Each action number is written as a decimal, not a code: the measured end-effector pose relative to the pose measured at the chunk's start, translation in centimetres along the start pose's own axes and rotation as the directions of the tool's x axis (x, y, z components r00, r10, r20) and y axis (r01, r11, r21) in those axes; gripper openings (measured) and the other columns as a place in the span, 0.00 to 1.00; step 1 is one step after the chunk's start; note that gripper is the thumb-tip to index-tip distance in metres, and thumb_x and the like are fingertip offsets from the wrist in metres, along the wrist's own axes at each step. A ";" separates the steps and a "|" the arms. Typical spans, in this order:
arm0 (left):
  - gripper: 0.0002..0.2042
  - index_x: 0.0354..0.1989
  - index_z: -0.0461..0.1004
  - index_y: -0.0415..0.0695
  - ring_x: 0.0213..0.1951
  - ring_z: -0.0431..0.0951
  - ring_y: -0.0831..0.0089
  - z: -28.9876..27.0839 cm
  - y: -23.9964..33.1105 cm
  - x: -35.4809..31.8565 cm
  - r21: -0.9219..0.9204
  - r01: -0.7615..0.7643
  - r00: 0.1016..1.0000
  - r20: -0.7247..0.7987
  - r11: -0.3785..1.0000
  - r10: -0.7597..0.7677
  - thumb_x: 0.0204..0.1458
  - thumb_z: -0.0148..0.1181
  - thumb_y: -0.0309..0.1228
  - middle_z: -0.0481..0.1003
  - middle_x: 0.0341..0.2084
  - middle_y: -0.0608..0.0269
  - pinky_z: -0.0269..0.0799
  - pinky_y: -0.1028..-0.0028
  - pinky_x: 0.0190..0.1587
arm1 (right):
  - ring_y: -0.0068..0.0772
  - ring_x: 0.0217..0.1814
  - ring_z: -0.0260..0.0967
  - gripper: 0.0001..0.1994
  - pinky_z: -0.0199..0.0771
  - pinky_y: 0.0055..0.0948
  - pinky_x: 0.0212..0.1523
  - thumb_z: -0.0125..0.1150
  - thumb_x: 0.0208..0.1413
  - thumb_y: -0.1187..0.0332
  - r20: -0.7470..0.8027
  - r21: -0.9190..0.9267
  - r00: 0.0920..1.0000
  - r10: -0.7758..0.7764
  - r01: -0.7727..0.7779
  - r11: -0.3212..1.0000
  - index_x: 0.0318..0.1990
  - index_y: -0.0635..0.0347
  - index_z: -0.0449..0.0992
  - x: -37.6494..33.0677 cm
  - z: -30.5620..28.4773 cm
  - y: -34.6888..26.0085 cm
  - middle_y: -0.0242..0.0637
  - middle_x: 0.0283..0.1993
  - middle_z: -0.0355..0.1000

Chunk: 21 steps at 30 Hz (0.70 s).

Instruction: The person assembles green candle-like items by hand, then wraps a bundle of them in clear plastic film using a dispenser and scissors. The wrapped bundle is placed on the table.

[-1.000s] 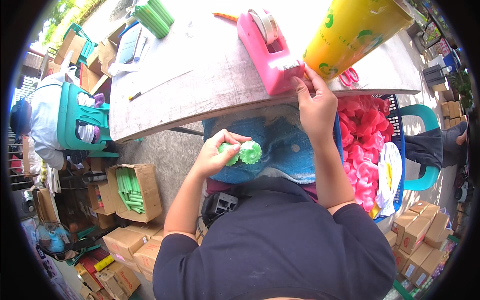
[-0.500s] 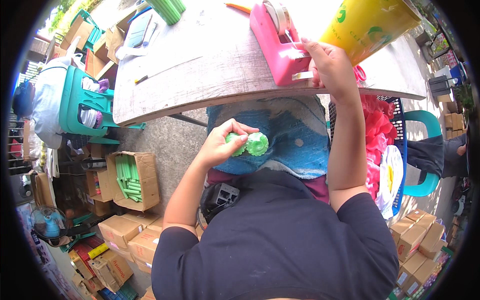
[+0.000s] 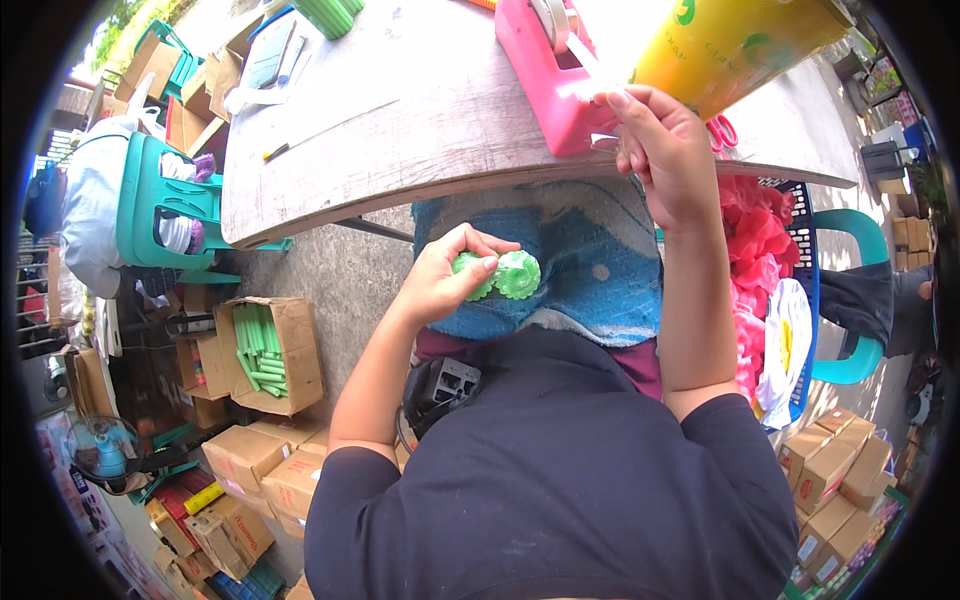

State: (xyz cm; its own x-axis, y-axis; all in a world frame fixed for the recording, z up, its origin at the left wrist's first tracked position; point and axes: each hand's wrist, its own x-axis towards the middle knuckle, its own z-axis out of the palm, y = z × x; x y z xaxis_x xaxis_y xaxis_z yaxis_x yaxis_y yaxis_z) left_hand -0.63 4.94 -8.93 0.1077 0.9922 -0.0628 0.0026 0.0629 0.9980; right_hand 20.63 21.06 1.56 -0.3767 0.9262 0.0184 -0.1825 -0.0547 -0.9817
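Head view shows the right hand [image 3: 665, 150] lifted off the front of the pink tape dispenser [image 3: 555, 75], where it lay a second ago; its fingers are now pinched on what looks like a short strip of clear tape [image 3: 606, 112] drawn out from the dispenser, though the strip is thin and hard to make out. That suggests a piece of tape has just been pulled free and is ready to go onto the green pieces. The left hand [image 3: 440, 280] has barely moved: it sits below the dispenser, over the lap, with fingers curled tight around two small green flower-shaped pieces [image 3: 500, 275] pressed side by side, resting on a blue cloth [image 3: 590, 260].

The dispenser stands on the near edge of the wooden surface [image 3: 400, 110]. Just right of it rises a large yellow roll [image 3: 730, 45], with red-handled scissors [image 3: 722, 132] partly hidden behind the right hand. Right of the dispenser and lower, a blue basket [image 3: 800, 250] holds bright pink flowers [image 3: 750, 240]. Far left of the dispenser stand a green plastic chair [image 3: 150, 200] and, on the floor, an open cardboard box [image 3: 290, 350] of green sticks [image 3: 258, 350]. Between the two hands only the surface edge stands in the way.
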 end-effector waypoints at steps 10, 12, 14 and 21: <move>0.07 0.36 0.68 0.43 0.52 0.75 0.65 -0.2 0.1 0.0 -0.036 0.043 0.999 0.018 0.998 -0.043 0.59 0.59 0.31 0.76 0.49 0.44 0.69 0.65 0.56 | 0.11 0.18 0.55 0.09 0.53 0.18 0.21 0.62 0.61 0.67 -0.152 -0.429 0.980 -0.127 0.050 0.902 0.37 0.65 0.80 -1.1 -0.4 2.7 0.21 0.18 0.67; 0.07 0.36 0.68 0.43 0.52 0.75 0.66 -0.2 0.5 0.0 -0.019 0.041 0.999 0.020 0.999 -0.041 0.59 0.58 0.31 0.76 0.49 0.44 0.69 0.65 0.56 | 0.12 0.19 0.56 0.08 0.55 0.20 0.21 0.62 0.60 0.68 -0.147 -0.613 0.944 -0.297 0.149 0.776 0.36 0.65 0.80 -1.5 -0.4 2.7 0.25 0.17 0.67; 0.08 0.36 0.68 0.42 0.51 0.75 0.67 -0.1 0.4 -0.3 -0.008 0.033 0.999 0.009 0.999 -0.033 0.60 0.59 0.32 0.77 0.48 0.46 0.69 0.66 0.55 | 0.13 0.19 0.57 0.08 0.57 0.21 0.22 0.62 0.59 0.68 -0.141 -0.686 0.917 -0.373 0.181 0.704 0.36 0.65 0.80 -1.7 -0.5 2.7 0.28 0.17 0.66; 0.10 0.36 0.69 0.40 0.49 0.76 0.71 0.0 0.3 -0.3 -0.034 0.031 1.000 -0.004 0.999 -0.031 0.59 0.59 0.35 0.79 0.48 0.52 0.71 0.69 0.52 | 0.15 0.19 0.64 0.07 0.63 0.23 0.23 0.62 0.59 0.69 -0.160 -0.768 0.867 -0.471 0.191 0.611 0.37 0.65 0.79 -1.4 -1.0 2.7 0.32 0.18 0.69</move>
State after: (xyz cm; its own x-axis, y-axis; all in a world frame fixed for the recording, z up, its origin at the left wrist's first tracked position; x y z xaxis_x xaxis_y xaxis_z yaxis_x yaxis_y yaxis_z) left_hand -0.64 4.63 -8.59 0.1035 0.9902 -0.0939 -0.0283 0.0973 0.9949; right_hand 21.55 19.97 -1.32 -0.0958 0.8886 0.4485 0.5140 0.4300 -0.7422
